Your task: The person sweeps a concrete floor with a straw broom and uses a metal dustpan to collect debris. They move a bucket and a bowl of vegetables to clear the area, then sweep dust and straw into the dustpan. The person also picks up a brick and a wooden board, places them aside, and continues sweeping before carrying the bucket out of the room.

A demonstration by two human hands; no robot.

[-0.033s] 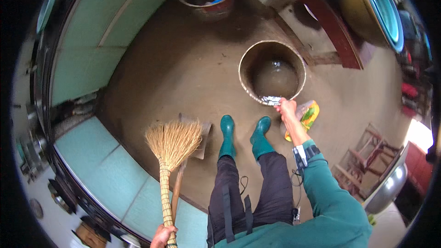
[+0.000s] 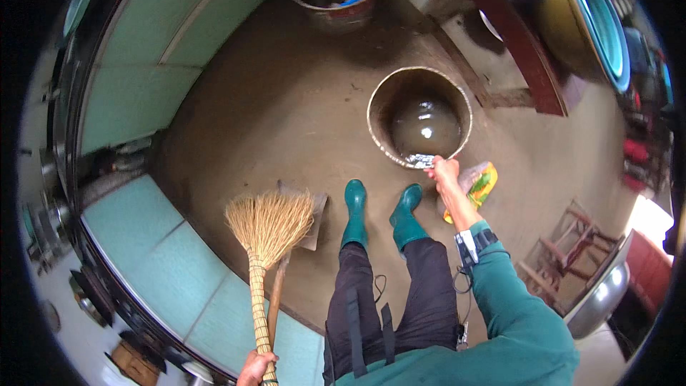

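Note:
With its fingers wrapped round the handle, my left hand [image 2: 256, 367] holds a straw broom [image 2: 270, 225], bristles up. Behind the broom leans a dustpan [image 2: 314, 223] with a wooden handle; whether that hand grips it too is hidden. My right hand [image 2: 444, 170] is closed on the near rim of a large round bucket [image 2: 381, 136]. Murky liquid lies in the bottom of the bucket and throws back bright glints. Just right of that hand, partly behind my forearm, a yellow and green plastic package [image 2: 484, 184] rests on the floor.
Pale green cabinets [image 2: 136, 229] line the left side. At the back stands another tub [image 2: 336, 20] with something blue and white inside. Stacked basins [image 2: 572, 21] sit at upper right. A wooden chair [image 2: 572, 250] and a metal basin [image 2: 604, 300] are at the right. My green boots [image 2: 355, 204] stand on the brown floor.
The view has shifted slightly. The bucket has come a little left against the floor with my right hand on its rim, and the glints in its liquid have changed. My left hand keeps the broom.

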